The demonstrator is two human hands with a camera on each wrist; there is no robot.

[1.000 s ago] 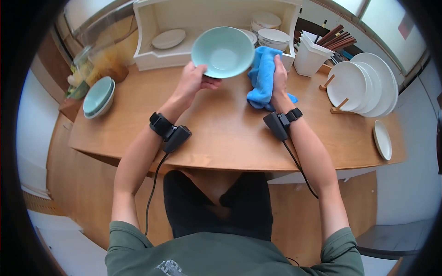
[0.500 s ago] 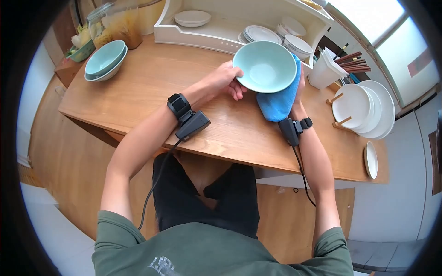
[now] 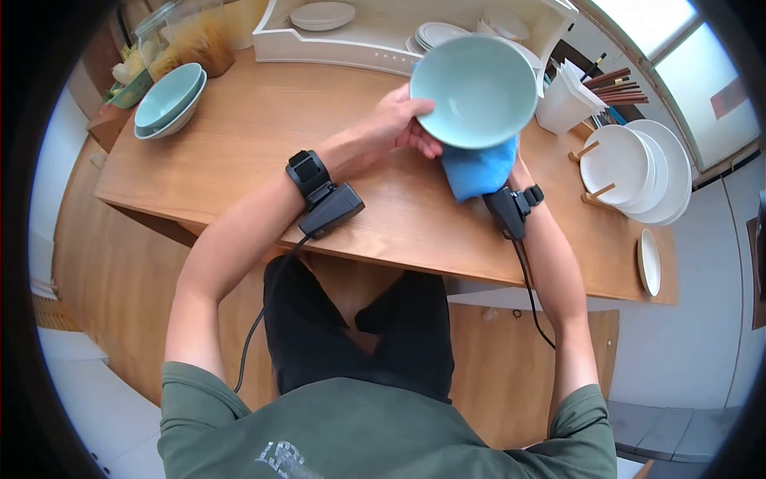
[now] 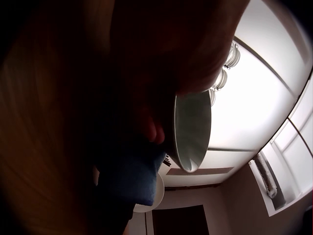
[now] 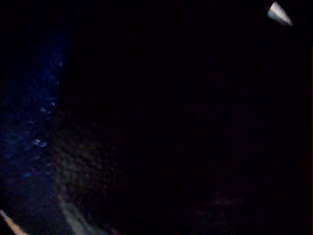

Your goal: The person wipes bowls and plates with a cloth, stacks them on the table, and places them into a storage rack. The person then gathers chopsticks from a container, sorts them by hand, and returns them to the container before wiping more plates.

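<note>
A pale green bowl (image 3: 479, 92) is held up over the table, tilted so its inside faces the head camera. My left hand (image 3: 395, 126) grips it by the left rim, thumb on the inside and fingers beneath. Under the bowl hangs a blue cloth (image 3: 481, 169), which my right hand (image 3: 520, 169) holds up against the bowl's lower right side. Bowl and cloth hide most of that hand. In the left wrist view the bowl (image 4: 193, 129) shows edge-on above the cloth (image 4: 129, 178). The right wrist view is nearly black, with blue cloth (image 5: 24, 122) along its left.
Two nested bowls (image 3: 169, 100) sit at the table's left, near clear containers (image 3: 191, 44). A white shelf (image 3: 335, 49) with dishes stands at the back. To the right are a chopstick holder (image 3: 565, 104), plates in a wooden rack (image 3: 618, 168) and a small white dish (image 3: 649, 262).
Bowl and left hand have moved right, over the cloth and right hand. In the last half second the bowl has risen slightly. The head view has turned to the right.
</note>
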